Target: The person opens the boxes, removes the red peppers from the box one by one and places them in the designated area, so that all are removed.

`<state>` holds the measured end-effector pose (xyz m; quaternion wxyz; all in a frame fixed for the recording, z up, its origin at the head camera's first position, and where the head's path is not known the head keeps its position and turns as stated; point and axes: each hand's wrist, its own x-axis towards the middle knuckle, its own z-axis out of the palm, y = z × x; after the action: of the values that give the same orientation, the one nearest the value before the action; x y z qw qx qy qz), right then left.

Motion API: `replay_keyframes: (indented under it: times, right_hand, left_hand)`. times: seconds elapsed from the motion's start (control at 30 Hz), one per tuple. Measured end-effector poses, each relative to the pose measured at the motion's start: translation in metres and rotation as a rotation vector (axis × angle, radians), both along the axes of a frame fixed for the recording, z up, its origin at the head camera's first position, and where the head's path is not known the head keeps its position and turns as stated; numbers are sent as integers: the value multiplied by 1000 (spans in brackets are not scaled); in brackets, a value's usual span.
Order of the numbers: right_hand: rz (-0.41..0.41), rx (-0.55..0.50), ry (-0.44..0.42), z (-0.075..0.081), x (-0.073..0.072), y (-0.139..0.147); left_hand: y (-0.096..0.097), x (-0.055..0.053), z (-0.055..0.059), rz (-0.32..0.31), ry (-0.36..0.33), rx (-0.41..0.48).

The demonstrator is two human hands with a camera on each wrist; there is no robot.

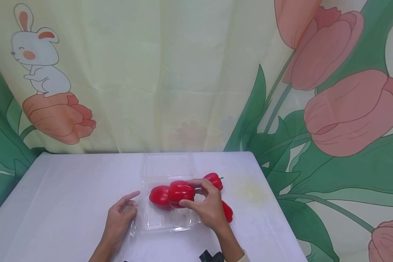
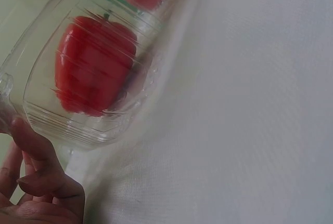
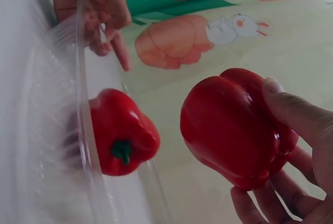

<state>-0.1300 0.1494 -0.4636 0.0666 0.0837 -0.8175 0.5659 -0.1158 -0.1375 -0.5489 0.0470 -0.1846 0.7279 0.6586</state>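
Head view: right hand [image 1: 210, 207] pinches a pepper [image 1: 181, 192], whose gloss could cause slipping; left hand [image 1: 120, 214] is loosely spread

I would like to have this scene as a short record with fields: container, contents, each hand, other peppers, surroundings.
Container: clear plastic box, lid open on the far side
Contents: one red bell pepper
Right hand: holds a second pepper above the box, between thumb and fingers
Left hand: by the box's left edge, holding nothing; contact unclear
Other peppers: two red, right of the box; a farther one and a nearer one
Surface: white table
Background: cloth printed with a rabbit and tulips
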Motion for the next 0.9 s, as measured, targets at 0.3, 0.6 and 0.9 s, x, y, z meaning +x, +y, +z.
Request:
replay_keyframes:
  times: [0.3, 0.6, 0.9]
  right_hand:
    - [-61, 18, 28, 9, -7, 21]
    - [-124, 3, 1, 17, -12, 41]
    - [-178, 20, 4, 21, -15, 63]
  left_hand:
    - [0, -1, 1, -2, -13, -5]
    - [0, -2, 0, 0, -25, -3]
    - [2, -2, 3, 4, -32, -9]
